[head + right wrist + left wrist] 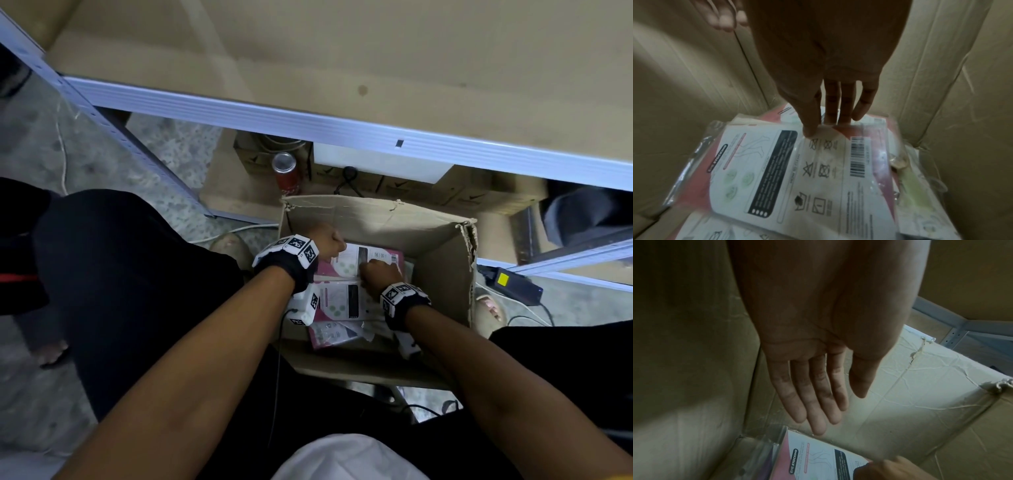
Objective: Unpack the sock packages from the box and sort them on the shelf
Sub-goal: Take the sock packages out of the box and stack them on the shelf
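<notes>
An open cardboard box point(442, 260) stands on the floor and holds several pink-and-white sock packages in clear plastic. My right hand point(380, 274) pinches the far edge of the top sock package point(818, 170), thumb on its printed face and fingers point(830, 105) behind the edge. My left hand point(818, 394) hovers open inside the box with straight fingers, just above that package's far left corner point(818, 456), by the box wall point(900, 402). More packages point(346, 298) lie stacked nearer me. The shelf board point(342, 51) is above the box.
The shelf's white metal rail point(308, 120) crosses above the box's far side. Under it stand a red can point(286, 171) and small cartons. A black power adapter point(510, 282) and cables lie on the floor at the right. My sandalled foot point(489, 308) is beside the box.
</notes>
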